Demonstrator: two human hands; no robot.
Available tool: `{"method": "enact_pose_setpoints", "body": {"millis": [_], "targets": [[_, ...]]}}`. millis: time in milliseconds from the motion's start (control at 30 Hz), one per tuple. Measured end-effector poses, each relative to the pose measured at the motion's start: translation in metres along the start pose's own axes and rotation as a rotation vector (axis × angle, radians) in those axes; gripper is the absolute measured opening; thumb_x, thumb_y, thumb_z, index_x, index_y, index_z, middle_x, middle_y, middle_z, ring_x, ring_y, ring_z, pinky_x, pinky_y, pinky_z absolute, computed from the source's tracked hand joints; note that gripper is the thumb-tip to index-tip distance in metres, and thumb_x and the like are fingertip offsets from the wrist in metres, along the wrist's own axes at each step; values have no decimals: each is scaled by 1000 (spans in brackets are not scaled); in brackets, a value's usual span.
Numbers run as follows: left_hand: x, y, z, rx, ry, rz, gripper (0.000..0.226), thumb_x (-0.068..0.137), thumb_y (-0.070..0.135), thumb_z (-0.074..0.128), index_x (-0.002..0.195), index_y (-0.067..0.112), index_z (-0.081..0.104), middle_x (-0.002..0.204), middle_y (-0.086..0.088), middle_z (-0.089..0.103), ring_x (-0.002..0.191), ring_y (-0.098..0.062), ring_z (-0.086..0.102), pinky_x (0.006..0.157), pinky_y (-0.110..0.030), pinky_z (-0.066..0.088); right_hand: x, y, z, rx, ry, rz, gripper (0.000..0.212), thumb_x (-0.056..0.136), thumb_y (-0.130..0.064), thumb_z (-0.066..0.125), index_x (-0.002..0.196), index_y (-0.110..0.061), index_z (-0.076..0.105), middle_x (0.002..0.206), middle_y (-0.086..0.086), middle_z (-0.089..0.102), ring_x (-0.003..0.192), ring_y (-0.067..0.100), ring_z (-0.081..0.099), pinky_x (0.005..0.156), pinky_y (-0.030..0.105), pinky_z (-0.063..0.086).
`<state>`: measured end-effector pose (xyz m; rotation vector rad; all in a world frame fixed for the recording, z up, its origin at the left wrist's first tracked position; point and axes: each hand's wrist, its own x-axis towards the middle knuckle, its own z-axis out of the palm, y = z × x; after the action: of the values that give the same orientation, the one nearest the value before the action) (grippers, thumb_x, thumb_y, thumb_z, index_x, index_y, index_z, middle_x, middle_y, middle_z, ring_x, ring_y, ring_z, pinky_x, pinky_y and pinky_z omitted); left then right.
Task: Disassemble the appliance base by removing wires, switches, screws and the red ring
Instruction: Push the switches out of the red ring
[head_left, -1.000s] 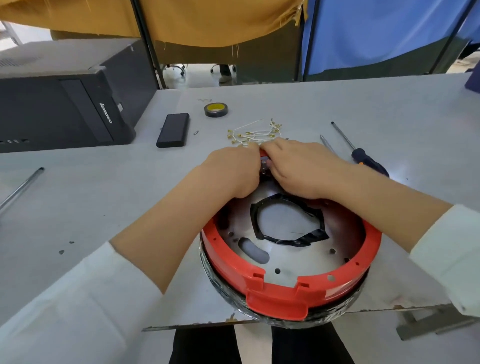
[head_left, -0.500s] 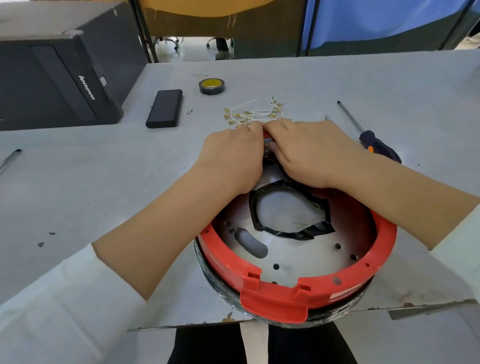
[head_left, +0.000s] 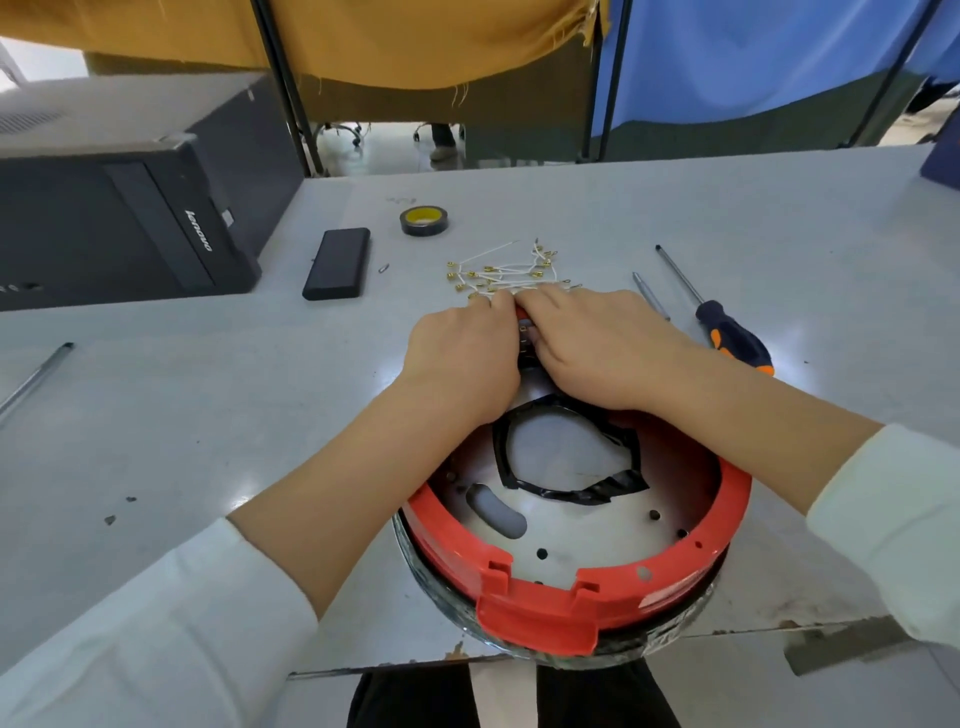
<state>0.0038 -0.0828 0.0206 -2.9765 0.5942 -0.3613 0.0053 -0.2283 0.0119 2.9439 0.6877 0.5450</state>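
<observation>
Little has changed over the last second: both hands stay bunched together at the far rim of the appliance base (head_left: 566, 519), and only the head camera has shifted. The left hand (head_left: 462, 353) and right hand (head_left: 597, 343) curl their fingers over a small dark part (head_left: 525, 332) wedged between them at the red ring (head_left: 545, 613), probably a switch, though it is too hidden to be sure. That it has not come away suggests it is seated tightly and needs more working loose. Just beyond the hands lie the freed wires (head_left: 511, 273) on the desk (head_left: 208, 415); a screwdriver (head_left: 727, 332) waits to the right of the right hand.
</observation>
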Motion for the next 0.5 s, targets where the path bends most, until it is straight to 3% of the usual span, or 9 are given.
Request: {"method": "enact_pose_setpoints", "body": {"millis": [167,500], "targets": [[1,0,-1,-22,-7,3,29,86,13,44,115,9,42,119,-9,55,102,-32,59,65,-33,32,-1,2,-3,-18,-36,-8,36,95,-26,37,129,-16,41,124,5,54,104,30,57,67,33,29],[1,1,2,-2,28,-44,28,85,13,46,113,13,43,116,-6,59,99,-33,60,63,-33,30,2,0,-1,-38,-38,-3,31,95,-28,39,122,-13,43,121,7,55,101,31,57,64,33,26]]}}
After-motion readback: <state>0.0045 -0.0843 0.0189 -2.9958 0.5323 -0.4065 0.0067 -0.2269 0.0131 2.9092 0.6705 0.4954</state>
